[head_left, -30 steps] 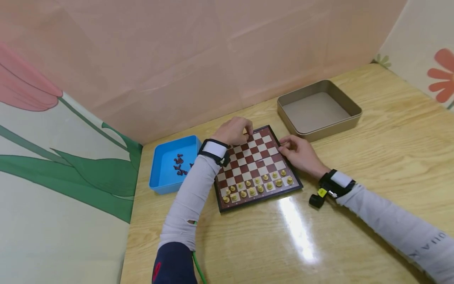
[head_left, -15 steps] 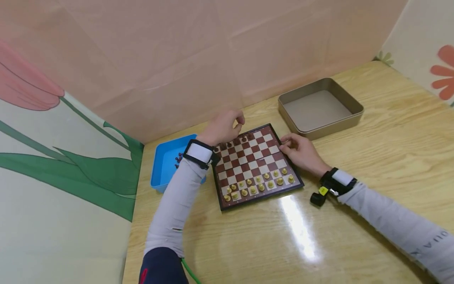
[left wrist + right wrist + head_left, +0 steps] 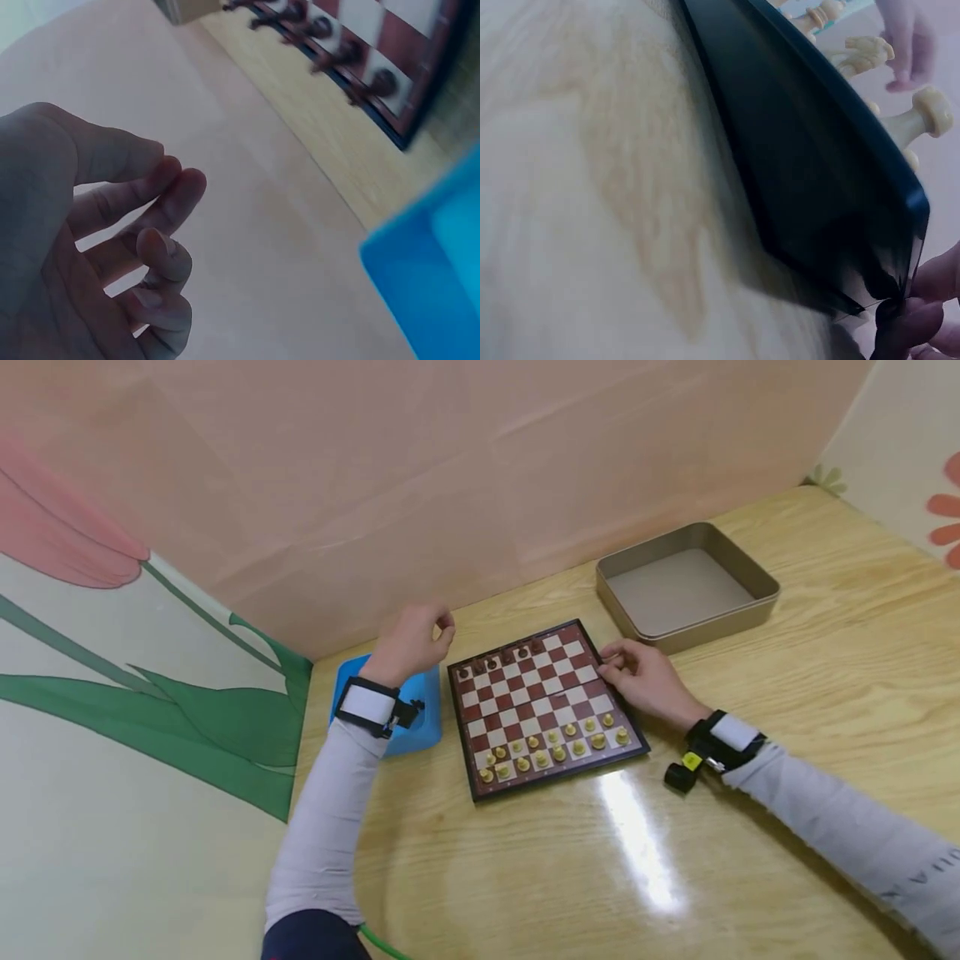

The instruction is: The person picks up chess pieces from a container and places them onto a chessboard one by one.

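Observation:
A brown-and-white chessboard (image 3: 527,702) lies on the table. Dark red chess pieces (image 3: 491,663) stand along part of its far row; gold chess pieces (image 3: 542,758) fill the two near rows. My left hand (image 3: 411,642) hovers above the back of a blue box (image 3: 429,731), fingers loosely curled. In the left wrist view thumb and fingertips come together with nothing visible between them. My right hand (image 3: 651,683) is at the board's right edge, where the right wrist view shows thumb and finger pinching the dark rim. The left hand and wrist hide much of the box's inside.
A tan metal tin (image 3: 693,585), open at the top, stands behind the board on the right. A pink covering (image 3: 480,485) hangs right behind the table. A painted wall panel (image 3: 150,760) closes off the left side.
My left hand has left the board's far row and moved left, over the blue box. Dark pieces it had covered now show on the board. The right hand stays at the board's edge.

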Tool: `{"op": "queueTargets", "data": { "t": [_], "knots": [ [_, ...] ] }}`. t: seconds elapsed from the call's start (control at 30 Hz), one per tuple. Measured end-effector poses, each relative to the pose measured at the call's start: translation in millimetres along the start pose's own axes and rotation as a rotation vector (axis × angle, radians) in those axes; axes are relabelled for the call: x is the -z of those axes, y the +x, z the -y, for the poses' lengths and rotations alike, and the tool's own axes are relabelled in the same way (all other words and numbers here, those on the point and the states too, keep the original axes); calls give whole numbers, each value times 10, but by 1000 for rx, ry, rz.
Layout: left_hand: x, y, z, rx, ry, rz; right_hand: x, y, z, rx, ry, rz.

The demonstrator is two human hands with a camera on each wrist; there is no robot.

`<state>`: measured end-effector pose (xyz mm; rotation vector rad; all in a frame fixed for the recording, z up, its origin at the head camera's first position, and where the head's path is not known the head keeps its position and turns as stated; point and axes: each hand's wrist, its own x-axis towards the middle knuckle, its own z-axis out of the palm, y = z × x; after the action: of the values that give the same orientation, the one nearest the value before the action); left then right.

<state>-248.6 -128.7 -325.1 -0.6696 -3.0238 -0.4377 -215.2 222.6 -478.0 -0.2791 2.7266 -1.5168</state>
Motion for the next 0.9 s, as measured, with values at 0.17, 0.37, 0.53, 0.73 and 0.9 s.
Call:
{"op": "queueTargets", "data": {
  "t": [0.17,0.37,0.53,0.73,0.9],
  "knots": [
    [11,-122,190,66,33,-9,21,-3,-13,40,-34,2],
    [-11,-265,442,183,19,35,31,13,-41,54,-24,22],
    [-77,-344,692,273,25,112,29,42,-56,39,-4,33],
    [-167,-398,917,357,76,176,20,56,-87,36,3,39],
    [-204,-409,975,407,90,226,13,54,-105,49,4,22]
  ]
}}
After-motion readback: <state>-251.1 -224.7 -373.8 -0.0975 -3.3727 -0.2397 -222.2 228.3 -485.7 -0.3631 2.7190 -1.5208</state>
